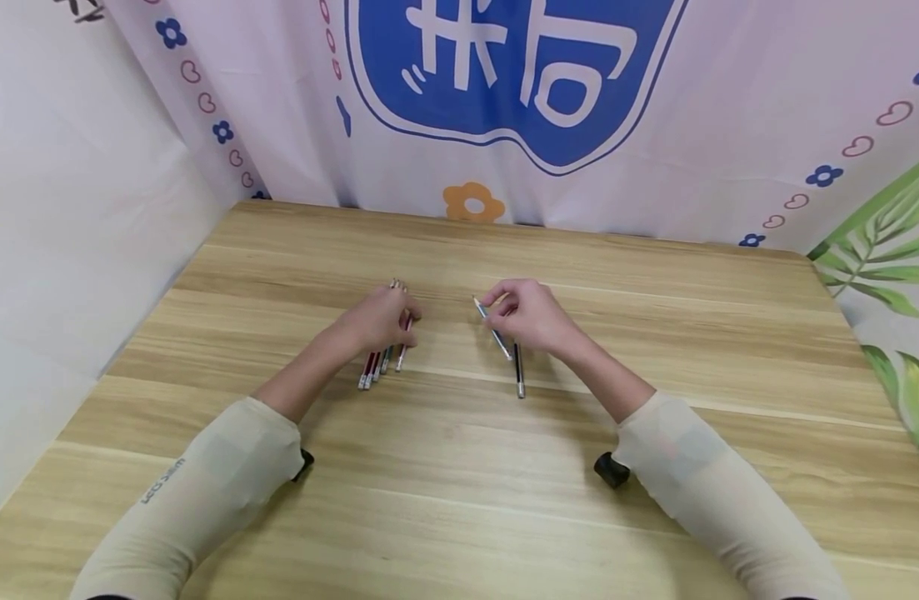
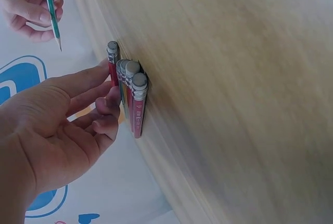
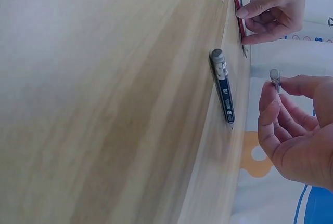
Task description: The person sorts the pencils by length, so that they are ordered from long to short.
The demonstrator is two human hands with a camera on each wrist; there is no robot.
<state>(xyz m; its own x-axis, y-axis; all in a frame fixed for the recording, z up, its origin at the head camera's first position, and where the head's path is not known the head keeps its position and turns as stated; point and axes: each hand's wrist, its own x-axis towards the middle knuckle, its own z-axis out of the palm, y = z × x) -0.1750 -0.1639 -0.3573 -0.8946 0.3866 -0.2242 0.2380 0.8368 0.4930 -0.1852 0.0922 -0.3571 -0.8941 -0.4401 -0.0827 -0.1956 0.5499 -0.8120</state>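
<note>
On the left edge's side of the pale wood-grain tabletop (image 1: 459, 475), here's a tight row of slim red and green eraser-tipped pencils (image 2: 138, 105), roughly four by my count, though the fingers partly hide them. Right at it, the left hand (image 1: 382, 320) pinches a slim red pencil with a silver-banded eraser end (image 1: 402, 352) between thumb and finger, just beside the row. Across the middle, nearer the far edge than the near one, the right hand (image 1: 532, 315) pinches a slim green-and-white pencil (image 2: 52, 8), lifted clear. Just beneath, a navy-black pencil with a silver-banded end (image 3: 225, 93) lies alone. My judgement: the row is grouped; both pinched pencils and the navy-black one aren't yet in it.
</note>
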